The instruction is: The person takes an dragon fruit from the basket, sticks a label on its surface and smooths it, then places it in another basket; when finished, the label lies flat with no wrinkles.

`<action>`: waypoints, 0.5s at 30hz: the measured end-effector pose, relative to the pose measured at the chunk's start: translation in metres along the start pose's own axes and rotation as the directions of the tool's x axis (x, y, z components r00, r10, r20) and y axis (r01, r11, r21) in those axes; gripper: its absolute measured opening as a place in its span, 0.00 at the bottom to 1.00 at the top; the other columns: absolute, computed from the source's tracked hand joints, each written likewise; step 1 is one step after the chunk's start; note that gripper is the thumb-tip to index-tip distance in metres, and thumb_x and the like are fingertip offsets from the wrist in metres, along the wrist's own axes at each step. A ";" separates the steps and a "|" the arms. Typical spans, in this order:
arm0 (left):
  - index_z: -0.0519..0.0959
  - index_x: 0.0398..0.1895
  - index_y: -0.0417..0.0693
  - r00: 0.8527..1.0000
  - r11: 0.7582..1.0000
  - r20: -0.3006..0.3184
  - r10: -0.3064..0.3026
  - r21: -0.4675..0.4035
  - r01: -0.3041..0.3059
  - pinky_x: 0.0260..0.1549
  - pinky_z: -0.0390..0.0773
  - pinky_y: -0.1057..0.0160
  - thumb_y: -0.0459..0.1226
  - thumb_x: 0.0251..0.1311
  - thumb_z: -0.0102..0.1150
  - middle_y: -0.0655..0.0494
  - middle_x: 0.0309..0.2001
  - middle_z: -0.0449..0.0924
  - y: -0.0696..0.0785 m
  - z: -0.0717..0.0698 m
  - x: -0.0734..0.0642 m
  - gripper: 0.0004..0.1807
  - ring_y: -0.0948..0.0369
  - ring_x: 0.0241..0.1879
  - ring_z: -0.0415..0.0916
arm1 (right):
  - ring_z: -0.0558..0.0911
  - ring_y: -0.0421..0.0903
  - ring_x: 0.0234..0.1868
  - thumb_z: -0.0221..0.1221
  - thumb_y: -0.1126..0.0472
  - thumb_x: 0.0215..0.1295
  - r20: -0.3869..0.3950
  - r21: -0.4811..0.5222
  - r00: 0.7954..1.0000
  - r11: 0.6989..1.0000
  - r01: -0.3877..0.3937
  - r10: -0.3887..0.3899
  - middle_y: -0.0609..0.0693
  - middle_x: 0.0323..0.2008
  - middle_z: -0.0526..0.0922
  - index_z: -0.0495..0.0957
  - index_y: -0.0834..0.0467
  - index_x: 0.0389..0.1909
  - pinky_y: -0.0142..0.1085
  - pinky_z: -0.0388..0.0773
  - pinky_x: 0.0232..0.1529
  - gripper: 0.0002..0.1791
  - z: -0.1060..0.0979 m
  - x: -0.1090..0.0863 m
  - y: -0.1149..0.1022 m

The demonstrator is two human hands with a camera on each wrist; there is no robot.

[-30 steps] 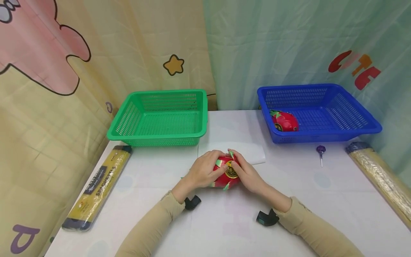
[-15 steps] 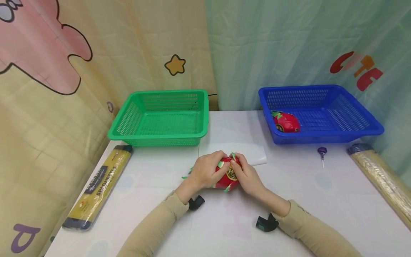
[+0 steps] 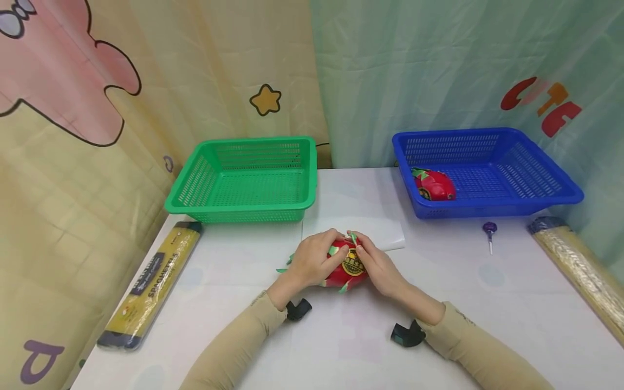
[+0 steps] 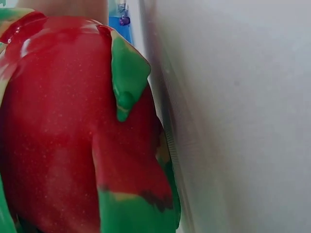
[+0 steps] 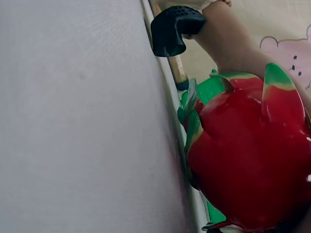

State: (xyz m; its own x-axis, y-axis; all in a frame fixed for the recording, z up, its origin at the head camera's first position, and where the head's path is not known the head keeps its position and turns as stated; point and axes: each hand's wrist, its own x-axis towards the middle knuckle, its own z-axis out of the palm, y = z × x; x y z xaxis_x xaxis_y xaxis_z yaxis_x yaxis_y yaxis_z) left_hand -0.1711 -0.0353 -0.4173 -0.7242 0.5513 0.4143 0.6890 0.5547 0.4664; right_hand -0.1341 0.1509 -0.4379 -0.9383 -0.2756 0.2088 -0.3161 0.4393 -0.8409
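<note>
A red dragon fruit with green-tipped scales and a round black-and-gold label sits between both hands over the table's middle. My left hand grips its left and upper side, the thumb lying toward the label. On the other side my right hand holds the fruit, its thumb and fingertips at a green scale near the top. Glossy red skin of the dragon fruit fills much of the left wrist view. The right wrist view shows the fruit close to the white tabletop, with the left wrist behind it.
A green basket stands at the back left. The blue basket at back right contains another dragon fruit. A spaghetti pack lies left, another long pack right, near a lollipop. A white sheet lies behind the hands.
My right thumb has shifted from the label up to the green scale at the top, exposing more of the label. The left hand and fruit have moved slightly right; both hands keep hold.
</note>
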 end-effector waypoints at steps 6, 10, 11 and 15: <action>0.74 0.42 0.49 0.999 0.998 0.039 -0.030 -0.046 0.032 0.27 0.73 0.68 0.48 0.65 0.42 0.59 0.37 0.81 -0.003 -0.003 0.002 0.15 0.67 0.31 0.73 | 0.75 0.46 0.49 0.55 0.49 0.66 0.148 -0.021 0.989 1.000 -0.006 0.009 0.52 0.59 0.69 0.43 0.46 0.73 0.45 0.73 0.49 0.41 -0.006 0.001 0.002; 0.74 0.43 0.50 0.997 0.995 0.061 -0.047 -0.080 0.052 0.28 0.73 0.67 0.48 0.65 0.42 0.60 0.37 0.81 -0.004 -0.004 0.004 0.15 0.67 0.32 0.74 | 0.75 0.44 0.46 0.54 0.48 0.67 0.186 -0.063 0.982 0.998 0.023 -0.011 0.50 0.53 0.71 0.42 0.51 0.73 0.42 0.74 0.48 0.41 -0.010 0.002 0.001; 0.74 0.43 0.50 0.997 0.995 0.064 -0.050 -0.084 0.056 0.29 0.73 0.67 0.48 0.65 0.42 0.60 0.38 0.81 -0.005 -0.005 0.004 0.15 0.68 0.32 0.74 | 0.75 0.44 0.46 0.52 0.48 0.68 0.195 -0.070 0.981 0.997 0.032 -0.018 0.50 0.52 0.72 0.43 0.53 0.73 0.42 0.74 0.48 0.40 -0.011 0.002 0.001; 0.74 0.43 0.50 0.996 0.995 0.069 -0.050 -0.086 0.055 0.28 0.73 0.68 0.48 0.66 0.42 0.61 0.38 0.81 -0.005 -0.005 0.005 0.15 0.68 0.32 0.73 | 0.74 0.44 0.46 0.47 0.51 0.72 0.217 -0.082 0.975 0.994 0.072 -0.053 0.50 0.53 0.72 0.42 0.54 0.73 0.43 0.73 0.48 0.36 -0.015 0.002 0.001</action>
State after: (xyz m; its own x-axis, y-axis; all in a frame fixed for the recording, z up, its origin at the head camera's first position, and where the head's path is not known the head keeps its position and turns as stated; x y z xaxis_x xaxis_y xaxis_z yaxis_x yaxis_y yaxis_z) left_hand -0.1779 -0.0380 -0.4137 -0.7540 0.5645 0.3360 0.6429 0.5288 0.5542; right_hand -0.1389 0.1635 -0.4310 -0.8675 -0.4774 0.1395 -0.3935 0.4872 -0.7796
